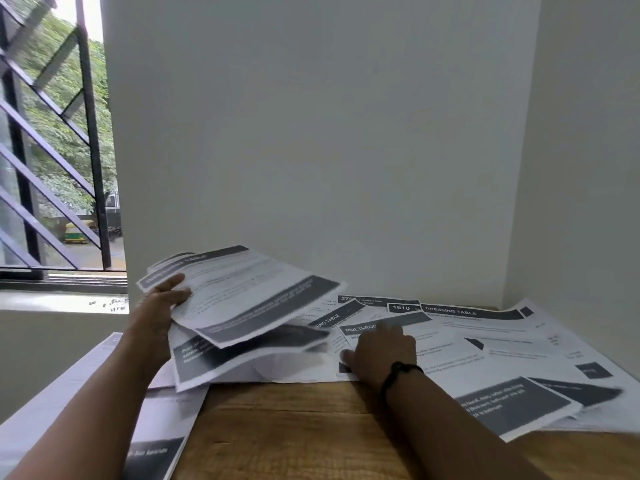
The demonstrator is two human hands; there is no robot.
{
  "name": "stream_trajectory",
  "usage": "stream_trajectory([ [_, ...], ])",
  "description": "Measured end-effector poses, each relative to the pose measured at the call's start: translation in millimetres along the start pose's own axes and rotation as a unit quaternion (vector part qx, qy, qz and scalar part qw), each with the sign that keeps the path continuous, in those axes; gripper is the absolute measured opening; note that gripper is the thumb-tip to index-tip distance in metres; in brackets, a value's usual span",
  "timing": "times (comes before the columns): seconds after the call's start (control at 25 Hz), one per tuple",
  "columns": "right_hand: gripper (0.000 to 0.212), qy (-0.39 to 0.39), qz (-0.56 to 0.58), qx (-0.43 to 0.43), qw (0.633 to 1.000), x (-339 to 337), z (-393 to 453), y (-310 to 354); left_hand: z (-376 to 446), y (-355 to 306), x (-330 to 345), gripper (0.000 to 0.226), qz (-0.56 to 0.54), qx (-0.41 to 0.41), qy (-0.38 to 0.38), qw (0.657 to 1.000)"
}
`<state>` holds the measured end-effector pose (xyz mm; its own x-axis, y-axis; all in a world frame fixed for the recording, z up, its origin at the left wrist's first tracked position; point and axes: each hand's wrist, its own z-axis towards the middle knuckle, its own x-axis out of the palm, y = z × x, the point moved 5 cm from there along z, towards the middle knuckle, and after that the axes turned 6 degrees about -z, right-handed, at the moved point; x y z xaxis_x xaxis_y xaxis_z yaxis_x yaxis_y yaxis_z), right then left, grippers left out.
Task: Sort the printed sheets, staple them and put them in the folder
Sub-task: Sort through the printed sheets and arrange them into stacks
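Observation:
Printed sheets with dark header bands lie scattered over a wooden table [294, 431]. My left hand [166, 299] grips a fanned bunch of several sheets [242, 296] by its left edge and holds it raised above the table. My right hand [381, 351] rests on a sheet headed "MULTI-ROOM" [433, 341] in the middle of the spread, its fingers lying on the paper. A sheet headed "DRESSING TABLE" [485, 320] lies behind it by the wall. No stapler or folder is in view.
More sheets [114, 427] lie at the table's left front corner, under my left forearm. White walls close in the table at the back and right. A barred window [52, 150] is on the left, above a sill.

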<state>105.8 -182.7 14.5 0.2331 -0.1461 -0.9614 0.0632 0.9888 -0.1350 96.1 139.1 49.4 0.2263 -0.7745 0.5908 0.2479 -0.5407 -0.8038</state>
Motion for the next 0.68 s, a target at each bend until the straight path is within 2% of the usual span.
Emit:
stream_trajectory([
  [0.08, 0.036, -0.063, -0.027, -0.056, 0.996, -5.0, -3.6, 16.7, 0.8, -0.9, -10.9, 0.037, -0.045, 0.01, -0.037, 0.998],
  [0.12, 0.036, -0.062, -0.014, -0.092, 0.994, -1.6, -4.4, 25.7, 0.9, -1.0, -15.5, 0.039, -0.057, 0.015, -0.058, 0.997],
  [0.16, 0.04, -0.041, 0.015, -0.116, 0.992, 3.8, -5.7, 33.0, -2.0, -1.7, -17.1, 0.041, -0.058, 0.019, -0.074, 0.995],
  [0.24, 0.056, 0.032, 0.044, -0.11, 0.992, 13.8, -6.7, 39.6, -4.7, -2.5, -16.6, 0.041, -0.049, 0.02, -0.083, 0.995],
  [0.32, 0.059, 0.032, 0.034, -0.089, 0.995, 13.5, -5.6, 38.8, -6.2, -1.1, -9.0, 0.036, -0.036, 0.012, -0.045, 0.998],
  [0.4, 0.046, -0.013, -0.002, -0.096, 0.995, 7.3, -6.4, 39.0, -8.8, -0.6, 1.9, 0.029, 0.016, 0.008, 0.0, 1.0],
  [0.52, 0.027, -0.065, -0.051, -0.118, 0.99, -2.4, -10.8, 43.8, -5.0, 5.4, 12.1, 0.032, 0.071, -0.023, 0.036, 0.997],
  [0.6, 0.031, -0.069, -0.03, -0.116, 0.99, -4.4, -12.0, 43.4, -5.7, 12.8, 13.4, 0.031, 0.082, -0.072, 0.057, 0.992],
  [0.68, 0.034, -0.061, -0.011, -0.108, 0.992, -3.5, -9.7, 38.6, -0.8, 20.2, 6.4, 0.033, 0.166, -0.082, 0.046, 0.982],
])
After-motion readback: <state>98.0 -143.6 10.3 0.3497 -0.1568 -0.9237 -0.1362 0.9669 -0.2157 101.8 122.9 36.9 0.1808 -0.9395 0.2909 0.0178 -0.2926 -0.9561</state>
